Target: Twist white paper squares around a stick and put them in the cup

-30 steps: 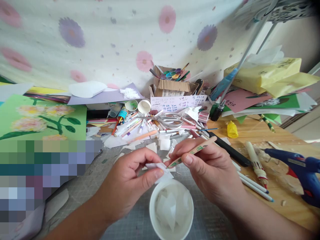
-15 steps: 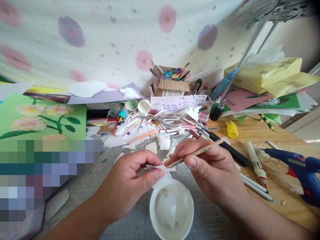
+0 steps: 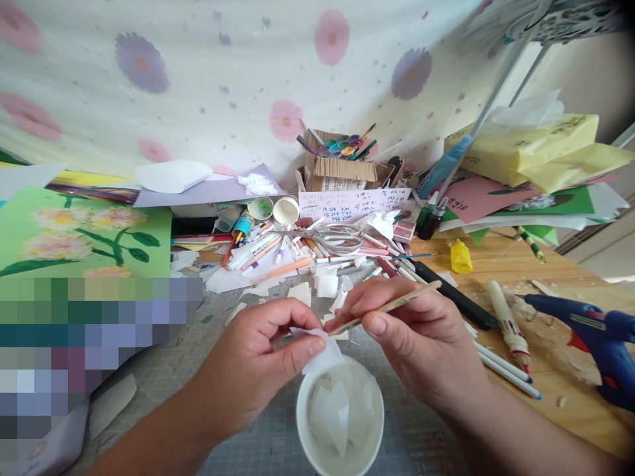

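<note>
My left hand pinches a small white piece of paper between thumb and forefinger, over the far rim of a white paper cup. In my right hand is a thin wooden stick with greenish marks, held slantwise. Its lower end reaches the paper's upper edge by my left fingertips; whether it touches the paper I cannot tell. Inside the cup lie pale, pointed paper pieces, petal-like in shape. The cup stands on a grey gridded cutting mat.
Beyond my hands lie paper scraps, scattered markers and scissors. A cardboard box of brushes stands behind. To the right are a blue glue gun, a thick white pen and a yellow lump. A green flower picture is left.
The stick and my right fingers have shifted very slightly left and down. My left hand, the paper and the cup stay almost where they were.
</note>
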The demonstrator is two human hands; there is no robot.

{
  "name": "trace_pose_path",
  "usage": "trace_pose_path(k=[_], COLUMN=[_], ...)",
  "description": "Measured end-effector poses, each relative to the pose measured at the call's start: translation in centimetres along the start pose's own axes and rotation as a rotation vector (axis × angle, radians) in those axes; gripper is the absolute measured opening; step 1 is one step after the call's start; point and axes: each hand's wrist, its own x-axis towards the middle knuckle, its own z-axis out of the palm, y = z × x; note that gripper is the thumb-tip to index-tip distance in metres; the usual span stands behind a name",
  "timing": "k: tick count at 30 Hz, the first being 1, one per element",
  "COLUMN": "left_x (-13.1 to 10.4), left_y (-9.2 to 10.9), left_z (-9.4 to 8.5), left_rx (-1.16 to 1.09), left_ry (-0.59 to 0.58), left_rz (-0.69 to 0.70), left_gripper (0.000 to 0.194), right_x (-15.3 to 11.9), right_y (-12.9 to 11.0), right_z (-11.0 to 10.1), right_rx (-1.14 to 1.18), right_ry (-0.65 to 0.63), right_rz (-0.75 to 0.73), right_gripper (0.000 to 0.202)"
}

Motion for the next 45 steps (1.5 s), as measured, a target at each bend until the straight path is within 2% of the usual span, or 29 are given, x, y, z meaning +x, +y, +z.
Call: trace_pose_path(k=[5, 14, 16, 20, 23, 26, 34, 45], left_x=[0.1, 0.0, -0.1, -0.3, -0.5, -0.7, -0.8, -1.2], left_y=[-0.2, -1.0, -1.5, -1.9, -1.4, -1.2, -1.4, 0.2], left_z=[0.1, 0.1, 0.1, -0.1, -0.3, -0.3, 0.1, 0.1], left_rx=[-0.036, -0.044, 0.006, 0.231, 0.400, 0.476, 0.412, 0.394], left_ry=[0.010, 0.026, 0.086, 0.191, 0.191, 0.170, 0.172, -0.015], left_rz=[0.013, 0.117, 0.225, 0.555, 0.660, 0.671, 0.648, 0.680], left_gripper=[0.012, 0.010, 0.014, 0.030, 0.031, 0.033, 0.028, 0.031], right_x=[0.0, 0.1, 0.0, -0.1, -0.1, 0.0, 0.5, 1.6], right_y=[-0.3, -0.6, -0.6, -0.5, -0.3, 0.0, 0.0, 0.1], right_z=[0.0, 0.1, 0.1, 0.2, 0.2, 0.1, 0.0, -0.7], right_rx=[-0.069, -0.145, -0.134, -0.104, -0.057, -0.017, 0.035, 0.056], right_ry=[-0.008, 0.002, 0.009, 0.007, 0.003, 0.030, 0.167, 0.367], right_rz=[0.004, -0.043, -0.045, -0.022, -0.001, 0.012, 0.066, 0.119], right_gripper=[0.012, 0.010, 0.012, 0.013, 0.013, 0.012, 0.004, 0.010])
